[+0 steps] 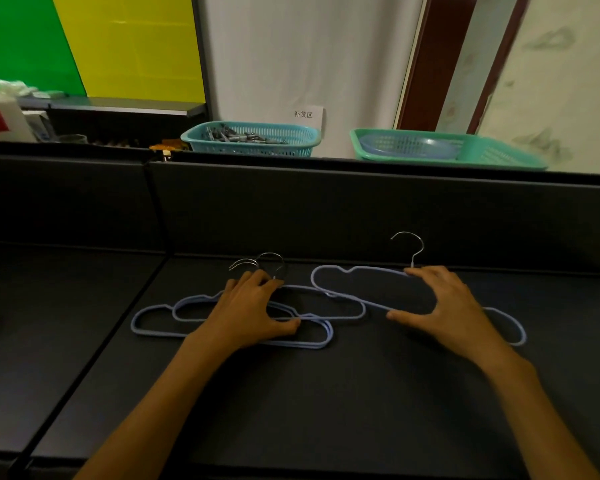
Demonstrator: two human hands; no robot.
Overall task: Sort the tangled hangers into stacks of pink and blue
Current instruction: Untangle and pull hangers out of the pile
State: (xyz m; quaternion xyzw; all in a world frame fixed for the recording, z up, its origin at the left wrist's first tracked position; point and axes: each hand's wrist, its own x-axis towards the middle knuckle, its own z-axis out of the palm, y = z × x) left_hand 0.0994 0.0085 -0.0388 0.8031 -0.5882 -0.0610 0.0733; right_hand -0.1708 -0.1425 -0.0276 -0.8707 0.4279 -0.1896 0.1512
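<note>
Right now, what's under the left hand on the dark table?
The left hand rests on a pile of blue hangers, their metal hooks poking out past the fingers. How many are stacked, and where they join under the palm, is covered.

Left hand [253, 308] lies flat, fingers spread; right hand [444, 303] seemingly pinches, thumb opposing fingers.

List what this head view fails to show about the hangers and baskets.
- Stack of pale blue hangers: count unclear; left hand covers the middle.
- Single pale blue hanger: right hand hides its middle.
- Teal plastic basket: grey contents too small.
- Green basket: blurred.
</note>
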